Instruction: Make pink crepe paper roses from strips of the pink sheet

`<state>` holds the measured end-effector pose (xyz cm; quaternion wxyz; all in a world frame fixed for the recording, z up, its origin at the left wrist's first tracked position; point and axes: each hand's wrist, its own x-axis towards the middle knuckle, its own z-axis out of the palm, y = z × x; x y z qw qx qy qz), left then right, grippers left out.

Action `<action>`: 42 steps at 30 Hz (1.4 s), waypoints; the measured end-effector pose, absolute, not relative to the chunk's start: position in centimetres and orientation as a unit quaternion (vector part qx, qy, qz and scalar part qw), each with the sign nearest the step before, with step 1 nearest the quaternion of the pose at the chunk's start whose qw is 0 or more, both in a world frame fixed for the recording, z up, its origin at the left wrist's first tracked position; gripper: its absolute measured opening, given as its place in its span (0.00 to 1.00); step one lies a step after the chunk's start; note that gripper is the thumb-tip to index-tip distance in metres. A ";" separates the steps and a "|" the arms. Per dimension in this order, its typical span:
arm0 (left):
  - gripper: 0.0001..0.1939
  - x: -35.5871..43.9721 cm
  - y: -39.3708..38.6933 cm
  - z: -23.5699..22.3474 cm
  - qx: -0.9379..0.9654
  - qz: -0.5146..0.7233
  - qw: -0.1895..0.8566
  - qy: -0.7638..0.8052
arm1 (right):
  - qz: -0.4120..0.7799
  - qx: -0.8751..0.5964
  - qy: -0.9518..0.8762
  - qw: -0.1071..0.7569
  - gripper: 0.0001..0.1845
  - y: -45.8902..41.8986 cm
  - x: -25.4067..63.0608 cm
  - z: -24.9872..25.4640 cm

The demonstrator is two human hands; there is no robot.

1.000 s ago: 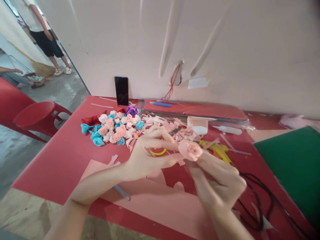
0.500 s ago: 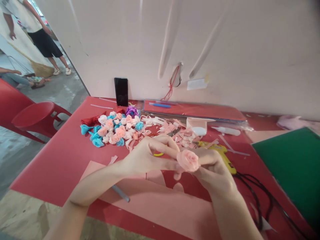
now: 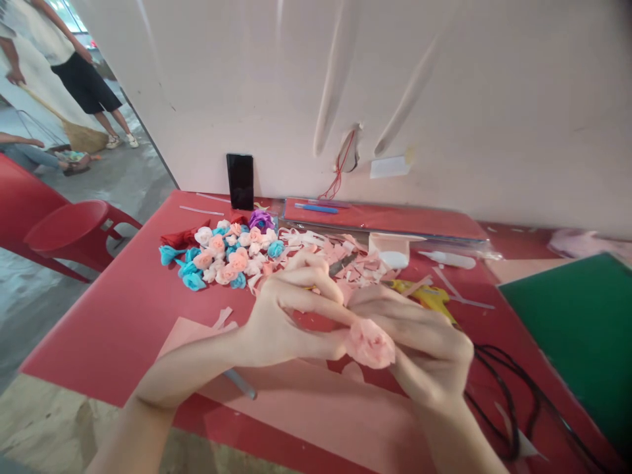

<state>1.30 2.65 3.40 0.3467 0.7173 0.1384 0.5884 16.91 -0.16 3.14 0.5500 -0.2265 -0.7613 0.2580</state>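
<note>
Between my two hands is a pink paper rose [image 3: 370,343], its bloom turned toward me. My left hand [image 3: 296,316] pinches it from the left with thumb and index finger. From the right, my right hand [image 3: 424,342] closes on the same rose, its fingers curled around the side and partly hiding the base. Below them a sheet of pink crepe paper [image 3: 316,415] lies across the table, with a grey pen-like stick [image 3: 241,384] on it. Behind my right hand shows part of a yellow glue gun [image 3: 429,296].
Finished paper flowers [image 3: 227,253] in pink, blue and white are heaped at left, beside pink paper scraps [image 3: 326,253]. A phone [image 3: 240,182] leans on the wall. A green board [image 3: 573,329] and black cable [image 3: 508,395] lie right. A red chair [image 3: 69,227] stands left.
Both hands and the rose have moved slightly down. My right hand has turned, its knuckles now more upward and its fingers reaching closer to my left hand.
</note>
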 end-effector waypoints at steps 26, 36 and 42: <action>0.11 -1.1 3.1 5.3 0.829 0.366 0.315 0.284 | 0.022 -0.322 -0.747 0.582 0.14 -0.6 16.6 3.2; 0.13 -5.5 1.1 -5.9 0.947 0.078 0.128 0.284 | 0.057 -0.354 -0.725 0.588 0.16 -0.1 16.8 3.2; 0.10 -6.1 1.3 -6.1 0.948 0.049 0.154 0.276 | 0.064 -0.359 -0.733 0.575 0.15 -0.3 16.5 3.1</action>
